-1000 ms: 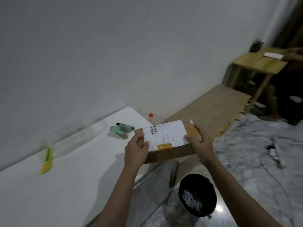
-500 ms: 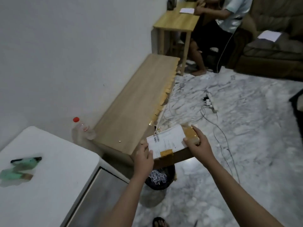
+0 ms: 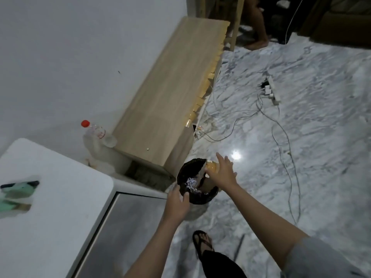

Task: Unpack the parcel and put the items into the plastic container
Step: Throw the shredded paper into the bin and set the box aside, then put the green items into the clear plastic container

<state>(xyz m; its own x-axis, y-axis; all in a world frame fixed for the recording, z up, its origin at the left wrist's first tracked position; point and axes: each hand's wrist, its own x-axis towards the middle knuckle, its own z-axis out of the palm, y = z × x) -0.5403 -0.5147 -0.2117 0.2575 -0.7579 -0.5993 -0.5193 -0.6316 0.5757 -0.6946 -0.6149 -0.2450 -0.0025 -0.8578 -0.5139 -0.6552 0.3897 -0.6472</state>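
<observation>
The brown cardboard parcel box (image 3: 209, 185) stands on end inside the black waste bin (image 3: 197, 200) on the floor, its yellow-taped end (image 3: 211, 167) sticking up over the rim. My right hand (image 3: 222, 173) rests on that upper end with its fingers spread straight. My left hand (image 3: 177, 200) is off the box and sits at the bin's near rim with its fingers relaxed. White paper shreds (image 3: 190, 184) lie in the bin beside the box. No plastic container is in view.
A white table (image 3: 60, 207) at the left carries green items (image 3: 19, 189). A clear bottle with a red cap (image 3: 94, 135) stands by a low wooden bench (image 3: 170, 93). A power strip (image 3: 272, 93) and cables cross the marble floor. My sandalled foot (image 3: 202, 242) is below.
I turned from the table toward the floor and lowered the box with both hands into the black bin. Both hands have let go of its sides.
</observation>
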